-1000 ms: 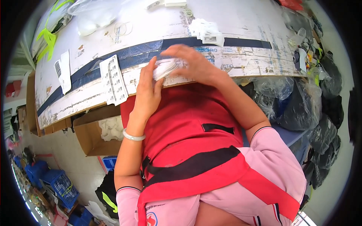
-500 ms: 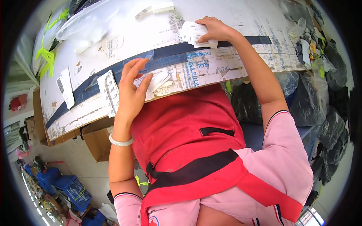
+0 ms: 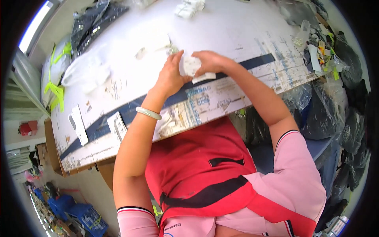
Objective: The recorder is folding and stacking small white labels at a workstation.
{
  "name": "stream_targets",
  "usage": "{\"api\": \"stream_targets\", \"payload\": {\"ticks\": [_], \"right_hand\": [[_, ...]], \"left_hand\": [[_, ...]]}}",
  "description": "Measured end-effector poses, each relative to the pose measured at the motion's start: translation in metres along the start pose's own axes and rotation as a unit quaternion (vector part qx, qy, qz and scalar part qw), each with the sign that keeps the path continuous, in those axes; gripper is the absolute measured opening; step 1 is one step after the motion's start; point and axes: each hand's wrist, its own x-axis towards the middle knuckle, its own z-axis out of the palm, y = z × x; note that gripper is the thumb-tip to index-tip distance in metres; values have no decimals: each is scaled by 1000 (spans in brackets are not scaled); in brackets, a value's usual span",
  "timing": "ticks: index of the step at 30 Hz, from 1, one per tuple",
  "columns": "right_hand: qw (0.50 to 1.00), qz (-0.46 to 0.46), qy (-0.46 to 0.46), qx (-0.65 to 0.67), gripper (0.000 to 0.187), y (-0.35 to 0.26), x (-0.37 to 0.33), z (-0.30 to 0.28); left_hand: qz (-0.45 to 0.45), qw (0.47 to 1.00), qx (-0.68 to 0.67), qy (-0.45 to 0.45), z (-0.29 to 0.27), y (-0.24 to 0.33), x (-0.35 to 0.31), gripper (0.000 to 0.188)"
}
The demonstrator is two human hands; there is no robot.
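Both of my hands are over the worn white tabletop, around a small stack of white paper labels (image 3: 191,66). At the right side of the stack, my right hand (image 3: 210,62) is closed, with fingers and thumb curved round its edge. My left hand (image 3: 172,75) is beside the left edge, fingers stretched out and thumb pointing toward the stack. Whether its fingertips touch the paper I cannot tell. A white bangle (image 3: 149,113) circles my left wrist. Between my left forearm and the table's near edge are crumpled white paper pieces (image 3: 167,119), partly hidden.
Two white label strips (image 3: 117,125) (image 3: 78,125) lie at the table's left. Another white bundle (image 3: 190,8) is at the far side. A clear plastic bag (image 3: 87,72) rests at the left. Scraps and bags (image 3: 316,51) crowd the right end. Dark strips run along the tabletop.
My left hand has moved up and right, from above the near edge to beside the label stack. My right hand stays at the stack. The whole view has shifted somewhat.
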Motion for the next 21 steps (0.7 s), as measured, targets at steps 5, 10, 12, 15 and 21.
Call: {"api": "stream_targets", "payload": {"ticks": [5,10,12,15,21], "right_hand": [[999,21,-31,-37,62,-10,-11,-1],[999,-14,14,-33,51,-22,-27,-2],[1000,15,5,-22,40,-33,-39,-7],[991,-74,109,-37,37,-31,-62,7],[980,-110,161,-41,50,-5,-78,39]], "left_hand": [[-43,993,2,-110,-5,11,24,61],[-118,980,-41,-152,-11,19,20,33],[-142,975,-76,-155,-14,29,10,30],[-126,978,-108,-128,-9,42,-9,29],[-42,996,-37,-72,10,41,-29,45]]}}
